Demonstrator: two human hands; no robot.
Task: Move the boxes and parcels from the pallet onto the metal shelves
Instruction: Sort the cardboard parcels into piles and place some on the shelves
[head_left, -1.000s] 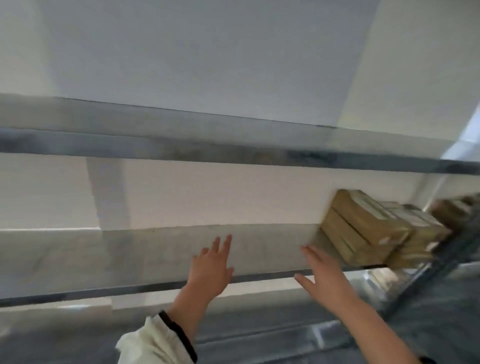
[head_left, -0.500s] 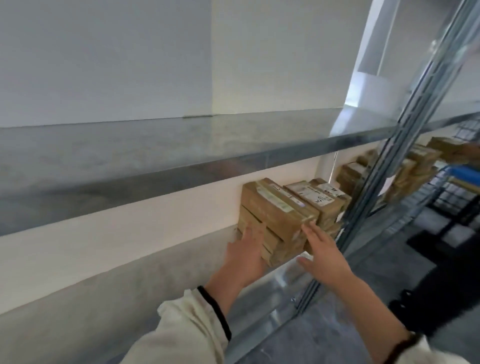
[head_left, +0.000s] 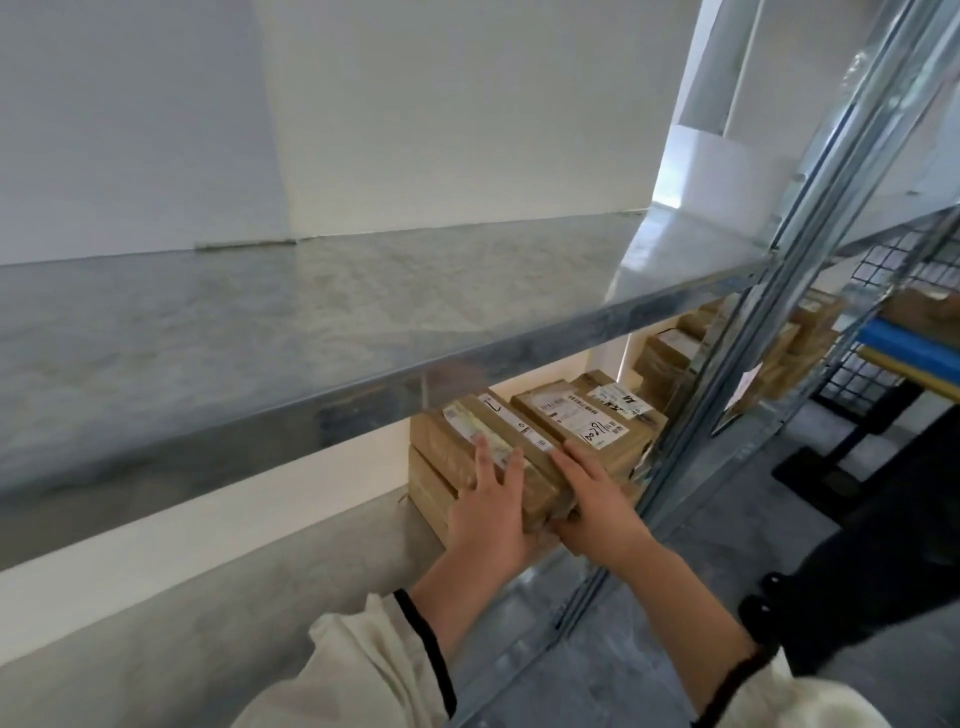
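Observation:
A stack of brown cardboard boxes with white labels stands on the lower metal shelf (head_left: 260, 587). My left hand (head_left: 491, 512) lies on the top left box (head_left: 483, 441), fingers spread over its label. My right hand (head_left: 592, 501) clasps the same box's near right end, beside the neighbouring labelled box (head_left: 576, 421). A lower box (head_left: 431, 493) sits under the held one. Both hands grip the top left box from its front end.
The upper metal shelf (head_left: 311, 322) juts out above the boxes. A shelf upright (head_left: 727, 389) rises just right of the stack. More brown boxes (head_left: 670, 358) stand beyond it. A wire cage with a blue and yellow frame (head_left: 914, 343) is at far right.
The view has swung right and down toward the boxes. Both hands have moved from the bare shelf onto the top left box and closed around its near end.

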